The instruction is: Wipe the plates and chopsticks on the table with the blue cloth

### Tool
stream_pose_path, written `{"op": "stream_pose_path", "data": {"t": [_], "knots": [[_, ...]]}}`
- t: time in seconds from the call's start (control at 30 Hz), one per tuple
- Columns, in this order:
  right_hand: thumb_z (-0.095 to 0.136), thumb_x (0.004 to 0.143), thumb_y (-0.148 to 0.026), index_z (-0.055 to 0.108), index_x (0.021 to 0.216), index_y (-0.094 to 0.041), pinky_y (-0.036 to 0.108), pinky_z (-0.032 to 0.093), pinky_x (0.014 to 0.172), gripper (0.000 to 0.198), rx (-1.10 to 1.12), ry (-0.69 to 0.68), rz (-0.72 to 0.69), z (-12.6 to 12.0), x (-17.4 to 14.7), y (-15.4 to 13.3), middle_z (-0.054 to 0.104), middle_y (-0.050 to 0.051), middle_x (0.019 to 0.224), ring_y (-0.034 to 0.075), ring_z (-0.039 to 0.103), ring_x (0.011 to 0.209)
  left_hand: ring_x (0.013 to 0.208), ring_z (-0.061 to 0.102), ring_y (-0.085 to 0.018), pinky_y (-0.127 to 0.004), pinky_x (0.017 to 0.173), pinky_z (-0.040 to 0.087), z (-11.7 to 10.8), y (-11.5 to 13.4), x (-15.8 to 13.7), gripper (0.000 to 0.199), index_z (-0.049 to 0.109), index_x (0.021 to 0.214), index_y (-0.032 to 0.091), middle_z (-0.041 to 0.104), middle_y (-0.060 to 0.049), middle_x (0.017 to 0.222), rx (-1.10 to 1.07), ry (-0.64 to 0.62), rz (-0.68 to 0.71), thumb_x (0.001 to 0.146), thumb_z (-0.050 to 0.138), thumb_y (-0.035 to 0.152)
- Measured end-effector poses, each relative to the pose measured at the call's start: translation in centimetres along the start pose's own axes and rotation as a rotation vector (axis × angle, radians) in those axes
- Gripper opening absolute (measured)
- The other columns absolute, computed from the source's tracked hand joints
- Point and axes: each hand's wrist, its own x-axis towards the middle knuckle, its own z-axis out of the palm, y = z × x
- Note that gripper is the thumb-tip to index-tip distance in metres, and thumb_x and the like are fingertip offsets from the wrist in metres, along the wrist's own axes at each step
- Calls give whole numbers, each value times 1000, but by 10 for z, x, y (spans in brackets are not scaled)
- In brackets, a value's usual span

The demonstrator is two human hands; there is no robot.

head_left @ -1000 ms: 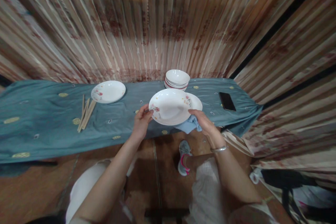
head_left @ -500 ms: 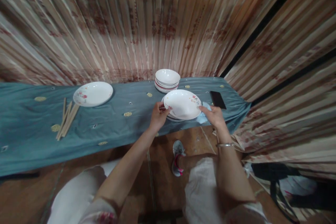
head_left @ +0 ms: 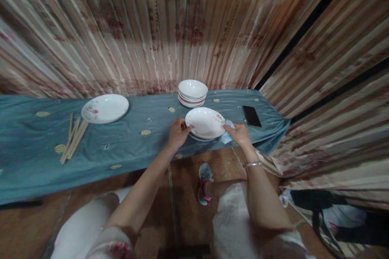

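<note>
A white oval plate [head_left: 206, 122] with small flowers is between my hands, just over other plates [head_left: 200, 139] whose edges show beneath it. My left hand [head_left: 178, 134] is closed on its left rim, thumb on top. At the right rim, my right hand [head_left: 238, 132] grips the plate together with a light blue cloth [head_left: 226, 136], which hangs below the fingers. Whether the plate rests on those below, I cannot tell. Right behind it stands a stack of white bowls [head_left: 192, 89], some with a red band.
A teal tablecloth [head_left: 158, 115] covers the narrow table. Toward the left lie another flowered plate [head_left: 105, 109] and several chopsticks [head_left: 74, 139]. A black phone [head_left: 251, 116] lies near the right end. Pleated curtains [head_left: 170, 28] hang behind the table.
Both hands have brought the plate slightly down and to the left, closer over the plates beneath. The cloth has moved left with my right hand.
</note>
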Motion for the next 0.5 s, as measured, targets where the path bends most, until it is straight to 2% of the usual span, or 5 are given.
{"op": "stream_pose_path", "data": {"t": [0.13,0.23,0.33,0.43,0.5], "knots": [[59,69,-50,57,49,-18,25,28,48,37,-56,10,-10,1,2,-3,41,-2,41,14,46,48,81,56,-19,-33,80,44,1,-10,6,13,61,83,18,62,-3,81,81,15,-1,72,66,23],[58,68,-57,57,52,-18,25,28,48,42,31,81,6,-4,1,-5,42,-2,42,14,46,48,84,56,-20,-34,83,44,5,-14,9,15,62,85,17,63,-4,82,101,18,-4,72,68,22],[60,63,-63,56,53,-17,24,29,46,47,274,96,45,-9,-4,-13,44,-3,45,12,43,48,88,57,-21,-36,86,44,9,-14,9,19,64,88,17,64,-4,84,80,15,-37,71,70,24],[67,56,-65,55,56,-18,23,31,46,48,568,12,90,-6,-15,-31,48,-4,48,10,41,46,92,58,-22,-37,87,45,6,-14,3,30,65,98,18,65,-6,92,-12,44,-83,70,72,28],[70,54,-64,57,57,-18,23,32,45,48,687,-65,94,0,-24,-46,49,-4,49,9,41,45,94,59,-22,-37,87,45,-2,-17,-3,36,64,103,17,65,-8,100,-98,89,-126,69,74,28]]}}
